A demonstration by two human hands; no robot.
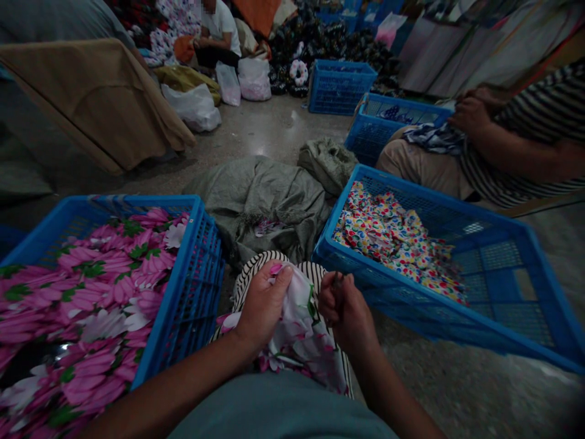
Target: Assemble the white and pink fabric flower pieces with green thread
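My left hand (264,303) grips a white cloth with pink flowers (299,335) that lies across my lap. My right hand (348,312) is closed beside it, with a small dark pointed tool (337,280) showing between the fingers; its exact kind is hidden. Under the cloth is a black-and-white striped fabric (315,274). To my left, a blue plastic crate (194,286) is heaped with pink floral cloth (91,292). To my right, a tilted blue crate (461,235) holds cloth with multicoloured dots (393,244).
A grey-green woven sack (260,201) lies on the speckled floor ahead. A co-worker's hands (473,110) rest on fabric at the right. Another seated person (217,36), white bags, more blue crates (340,85) and fabric piles stand farther back.
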